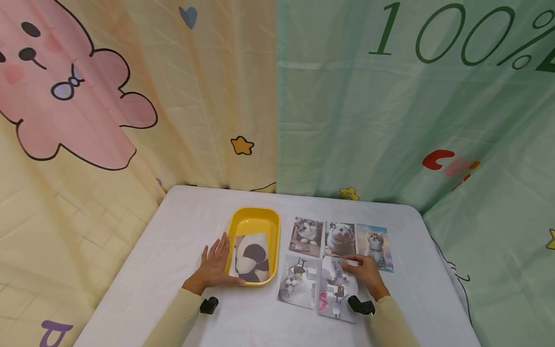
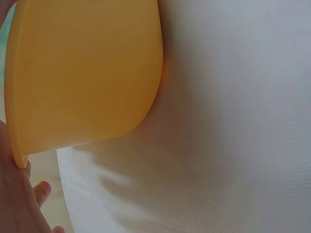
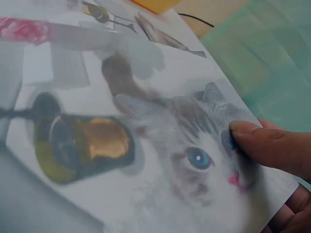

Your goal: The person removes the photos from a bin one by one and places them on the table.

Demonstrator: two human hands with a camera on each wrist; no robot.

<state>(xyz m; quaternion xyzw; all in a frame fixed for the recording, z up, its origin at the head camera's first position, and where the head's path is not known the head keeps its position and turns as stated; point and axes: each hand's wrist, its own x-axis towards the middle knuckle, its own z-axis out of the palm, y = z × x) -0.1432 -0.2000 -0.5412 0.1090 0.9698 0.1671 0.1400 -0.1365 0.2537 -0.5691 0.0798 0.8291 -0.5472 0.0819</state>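
My left hand (image 1: 211, 269) rests against a yellow plastic tray (image 1: 277, 236), its fingers spread along the left rim and its thumb at the near edge. Inside the tray lies a card with a black-and-white furry animal picture (image 1: 251, 260). In the left wrist view, the tray's outer wall (image 2: 82, 73) stands on white cloth, with part of the hand at the rim. My right hand (image 1: 366, 275) pinches the far right part of a kitten picture card (image 1: 337, 301). The right wrist view shows the thumb on top of that card (image 3: 165, 184) and curled fingers beneath it.
Left of the held card lies another cat card (image 1: 297, 289). Behind are a grey-and-white cat card (image 1: 306, 236), a hamster-like animal card (image 1: 340, 238) and a kitten card with blue sky (image 1: 376, 246). Curtains (image 1: 347, 120) hang behind the white-covered table (image 1: 173, 241).
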